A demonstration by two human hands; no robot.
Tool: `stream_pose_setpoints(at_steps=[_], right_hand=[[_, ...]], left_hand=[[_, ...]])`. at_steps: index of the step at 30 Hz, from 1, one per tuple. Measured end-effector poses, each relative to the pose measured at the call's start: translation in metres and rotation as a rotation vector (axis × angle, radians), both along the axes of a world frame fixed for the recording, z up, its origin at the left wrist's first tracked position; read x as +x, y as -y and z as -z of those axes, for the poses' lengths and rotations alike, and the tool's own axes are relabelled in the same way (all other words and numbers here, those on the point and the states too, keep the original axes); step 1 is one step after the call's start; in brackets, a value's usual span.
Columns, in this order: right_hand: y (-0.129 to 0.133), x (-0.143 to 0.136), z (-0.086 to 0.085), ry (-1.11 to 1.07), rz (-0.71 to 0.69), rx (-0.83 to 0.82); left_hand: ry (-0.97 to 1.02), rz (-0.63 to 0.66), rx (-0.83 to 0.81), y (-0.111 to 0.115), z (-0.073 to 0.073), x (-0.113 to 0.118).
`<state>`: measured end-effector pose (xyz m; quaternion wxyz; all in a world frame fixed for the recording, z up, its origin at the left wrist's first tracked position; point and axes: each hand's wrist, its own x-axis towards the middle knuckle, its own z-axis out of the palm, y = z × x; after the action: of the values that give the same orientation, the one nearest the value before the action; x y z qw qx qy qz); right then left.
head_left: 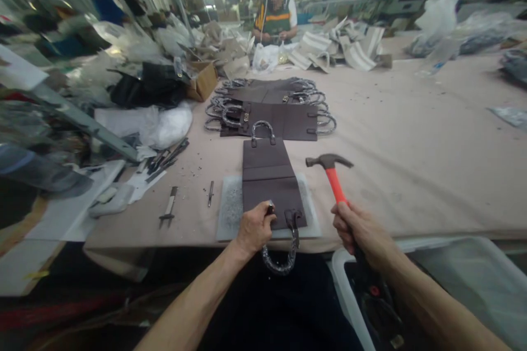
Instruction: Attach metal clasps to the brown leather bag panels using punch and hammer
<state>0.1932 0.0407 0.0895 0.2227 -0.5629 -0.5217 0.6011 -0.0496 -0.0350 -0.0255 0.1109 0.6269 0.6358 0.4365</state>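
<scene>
My left hand [255,227] is closed around a short metal punch [270,207], whose top end shows above the fist. It is at the near edge of a dark brown bag panel [267,170], by a handle tab; the punch's lower tip is hidden. My right hand [364,230] grips a claw hammer [335,175] by its red and black handle, with the head raised to the right of the panel. The panel lies on a pale board [230,205]. One plastic-wrapped handle [280,269] hangs over the table edge, and another handle [263,127] is at the far end.
Several brown panels [284,120] with wrapped handles are stacked beyond. To the left lie a slim metal tool [211,194] and a two-pronged tool [168,208]. A white bin [341,274] stands at lower right. Across the table [395,142], a person [275,13] sits behind beige pieces.
</scene>
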Motion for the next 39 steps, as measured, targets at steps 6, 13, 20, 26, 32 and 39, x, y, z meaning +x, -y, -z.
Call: stream_pose_setpoints(at_steps=[6,13,20,26,32,39], right_hand=[[0.026,0.0,-0.049,0.469,-0.451,0.931],[0.036,-0.006,-0.072,0.549,-0.389,1.101],[0.035,0.002,-0.047,0.638,-0.593,0.841],[-0.009,0.02,-0.004,0.619,-0.43,0.563],[-0.048,0.024,0.069,0.764,-0.314,0.419],[-0.024,-0.026,0.077,0.318,-0.375,1.192]], left_hand=[[-0.012,-0.003,-0.016,0.0,0.002,0.0],[-0.007,0.004,-0.005,0.001,0.004,-0.002],[-0.054,0.01,-0.007,0.001,0.004,-0.003],[0.012,0.03,0.039,0.003,0.001,-0.004],[0.057,0.072,-0.019,0.007,-0.007,-0.008],[0.096,0.118,-0.013,0.006,-0.014,-0.013]])
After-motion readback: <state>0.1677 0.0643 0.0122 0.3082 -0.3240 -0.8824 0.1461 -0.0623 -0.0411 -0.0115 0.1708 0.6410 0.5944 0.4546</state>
